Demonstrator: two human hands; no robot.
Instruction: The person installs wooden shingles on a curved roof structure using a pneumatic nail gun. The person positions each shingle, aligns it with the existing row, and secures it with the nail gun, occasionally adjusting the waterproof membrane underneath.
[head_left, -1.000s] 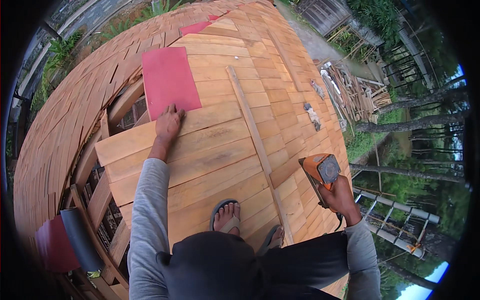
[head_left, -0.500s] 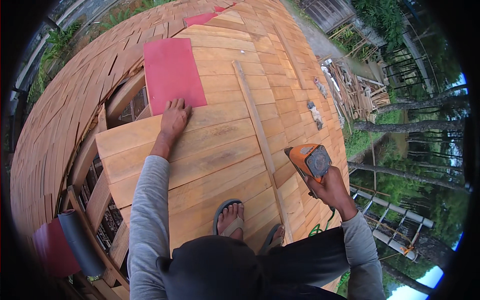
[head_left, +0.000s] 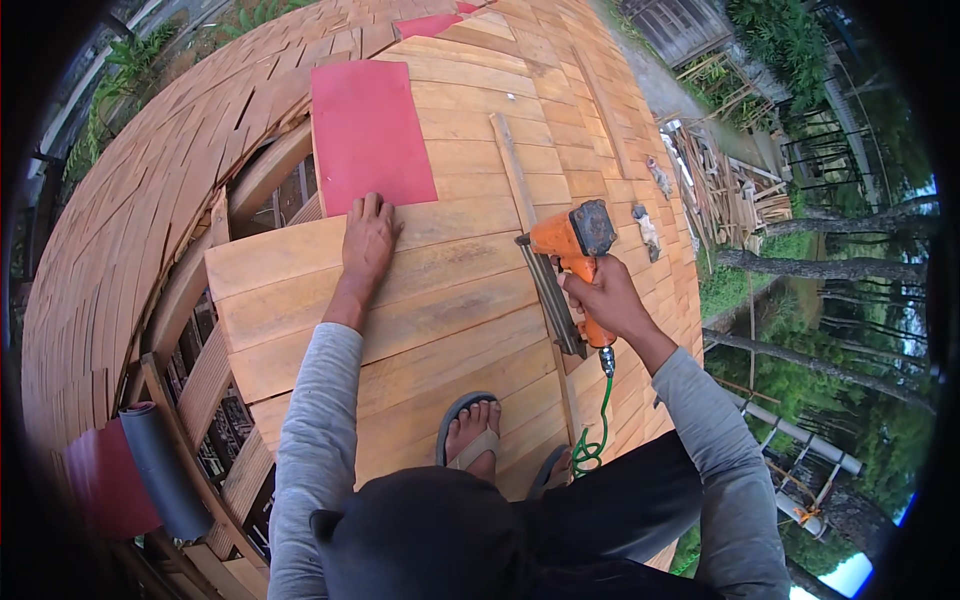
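My left hand [head_left: 370,245] lies with fingers stretched out on a wooden shingle [head_left: 455,222], its fingertips at the lower edge of a red sheet [head_left: 372,135]. That sheet lies flat over the shingles and reaches the gap in the roof. In my right hand [head_left: 618,300] is an orange nail gun [head_left: 556,238], gripped by its handle and held above the shingles. Its long dark magazine passes over a narrow wooden batten [head_left: 510,160]. From the handle's end hangs a coiled green air hose [head_left: 606,400].
Open rafters [head_left: 205,375] with gaps between them run along the left. A dark roll [head_left: 165,475] with red underside rests there. Shingles curve down at the right, near a ladder [head_left: 800,445]. My sandalled foot [head_left: 470,435] stands on the shingles.
My right hand has brought the nail gun left and up, from the right side to over the batten. The view has shifted slightly; my left hand stays at the red sheet's lower edge.
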